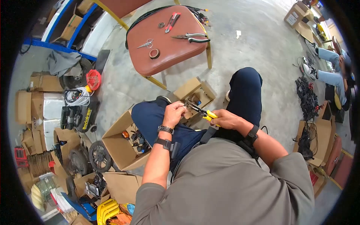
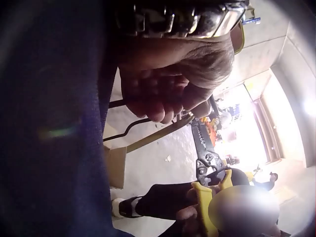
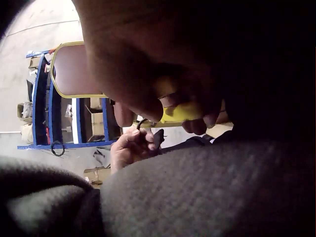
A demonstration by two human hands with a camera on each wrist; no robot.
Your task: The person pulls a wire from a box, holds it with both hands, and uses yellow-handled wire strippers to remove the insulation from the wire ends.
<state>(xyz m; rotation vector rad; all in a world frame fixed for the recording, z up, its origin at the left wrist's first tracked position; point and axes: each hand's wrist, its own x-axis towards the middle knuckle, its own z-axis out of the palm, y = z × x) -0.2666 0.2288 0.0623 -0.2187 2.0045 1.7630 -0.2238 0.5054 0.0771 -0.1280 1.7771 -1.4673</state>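
Note:
My right hand (image 1: pixel 226 119) grips the yellow handles of a pair of wire strippers (image 1: pixel 208 114). Their dark, notched head points toward my left hand (image 1: pixel 173 115), and it shows clearly beside the fingers in the left wrist view. In that view a thin black cable (image 2: pixel 129 131) hangs by the curled left fingers. The left fingertips pinch a dark cable end (image 3: pixel 141 123) in the right wrist view, close to the stripper head. Below both hands is a small open carton (image 1: pixel 186 89) with dark parts inside.
A brown chair (image 1: pixel 165 62) ahead bears scissors (image 1: pixel 147 44), grey-handled pliers (image 1: pixel 193 36), a red utility knife (image 1: pixel 172 22) and two tape rolls. Another open carton (image 1: pixel 125 159) with cables and parts stands by the left leg. Boxes and wheels crowd the left side; a seated person is far right.

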